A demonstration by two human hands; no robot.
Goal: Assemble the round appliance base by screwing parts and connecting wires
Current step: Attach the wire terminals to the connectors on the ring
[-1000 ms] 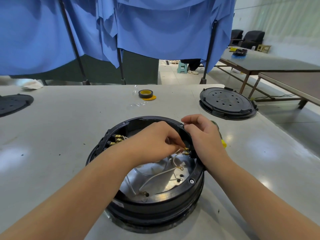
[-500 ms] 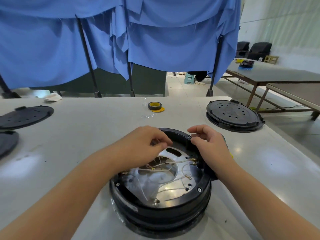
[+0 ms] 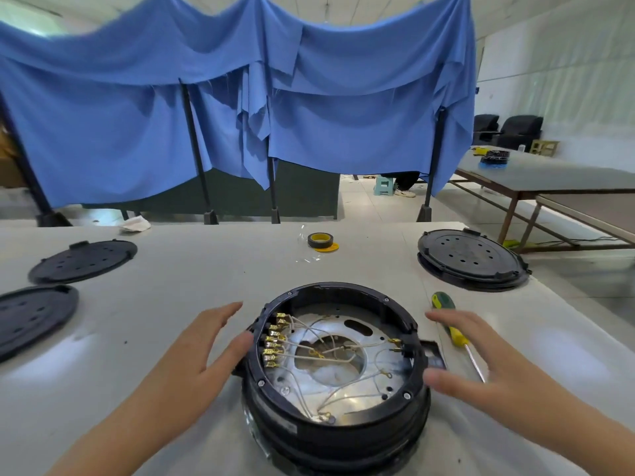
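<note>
1. Both hands have come out of the base; a second ago they pinched at wires inside.
2. The left hand and right hand flank it, fingers spread, holding nothing; the left thumb is at the rim.
3. The base sits on the table, white wires loose inside, screwdriver just right.
4. Risk: turning the base could tug a loose connector free.

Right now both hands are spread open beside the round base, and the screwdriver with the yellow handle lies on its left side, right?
Not quite. The head view shows the screwdriver lying to the right of the round base, by the right hand. Both hands, left hand included, are indeed open.
</note>
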